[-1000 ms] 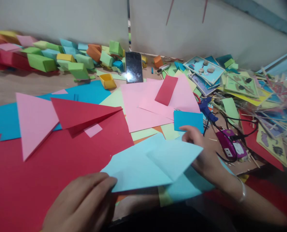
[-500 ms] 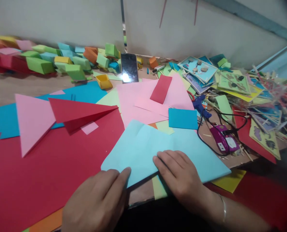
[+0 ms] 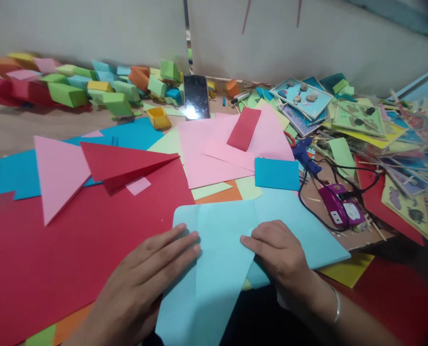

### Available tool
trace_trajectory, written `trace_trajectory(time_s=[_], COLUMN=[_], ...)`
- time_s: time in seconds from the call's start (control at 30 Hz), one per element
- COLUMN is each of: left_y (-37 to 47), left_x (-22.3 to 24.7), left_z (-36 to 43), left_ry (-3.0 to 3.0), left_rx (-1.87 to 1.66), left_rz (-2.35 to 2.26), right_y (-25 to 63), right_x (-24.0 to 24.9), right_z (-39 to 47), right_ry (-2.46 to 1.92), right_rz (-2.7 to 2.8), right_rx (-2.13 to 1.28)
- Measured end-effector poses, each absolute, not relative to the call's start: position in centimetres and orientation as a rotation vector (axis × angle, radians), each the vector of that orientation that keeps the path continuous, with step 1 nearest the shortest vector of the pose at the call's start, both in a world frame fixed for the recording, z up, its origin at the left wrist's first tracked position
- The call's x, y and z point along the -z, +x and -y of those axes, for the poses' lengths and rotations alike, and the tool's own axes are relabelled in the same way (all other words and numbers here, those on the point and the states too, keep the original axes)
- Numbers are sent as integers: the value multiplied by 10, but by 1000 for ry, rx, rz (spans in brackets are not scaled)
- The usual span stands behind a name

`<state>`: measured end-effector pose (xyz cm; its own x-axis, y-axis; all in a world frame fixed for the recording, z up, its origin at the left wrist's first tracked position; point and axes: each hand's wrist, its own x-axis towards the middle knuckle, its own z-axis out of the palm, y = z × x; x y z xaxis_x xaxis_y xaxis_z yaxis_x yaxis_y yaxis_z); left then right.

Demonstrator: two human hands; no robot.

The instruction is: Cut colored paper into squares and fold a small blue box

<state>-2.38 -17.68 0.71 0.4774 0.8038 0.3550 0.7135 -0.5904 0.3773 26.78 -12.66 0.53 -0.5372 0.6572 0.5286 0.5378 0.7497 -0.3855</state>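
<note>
A folded light blue paper (image 3: 221, 269) lies in front of me, its lower end reaching the bottom edge of the view. My left hand (image 3: 156, 269) rests on its left side with the fingers stretched out. At the paper's right edge, my right hand (image 3: 278, 250) pinches it between thumb and curled fingers. More light blue paper (image 3: 314, 230) spreads out beneath and to the right of my right hand. Above it sits a darker blue rectangle (image 3: 276, 174) of paper.
Red paper (image 3: 73, 250) covers the left, with folded pink (image 3: 60, 173) and red (image 3: 123, 163) pieces on it. A phone (image 3: 196, 96) leans at the back beside paper boxes (image 3: 116, 104). A blue glue gun (image 3: 305, 154) and purple power socket (image 3: 341, 206) with cable are right.
The folded light blue paper has turned and now points down toward me. My left hand has gone from curled to spread flat on it. My right hand still holds its right edge.
</note>
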Motion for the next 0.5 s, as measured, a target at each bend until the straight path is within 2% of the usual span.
trace_trajectory(time_s=[0.27, 0.5], left_y=[-10, -1], left_x=[-3, -4], left_z=[180, 180], left_ry=[2397, 2080], left_rx=[-763, -528], left_rz=[-1311, -1631], right_y=[278, 286], right_x=[-13, -16], right_z=[124, 125], right_ry=[-867, -990], right_rz=[2401, 2439], right_rx=[-137, -148])
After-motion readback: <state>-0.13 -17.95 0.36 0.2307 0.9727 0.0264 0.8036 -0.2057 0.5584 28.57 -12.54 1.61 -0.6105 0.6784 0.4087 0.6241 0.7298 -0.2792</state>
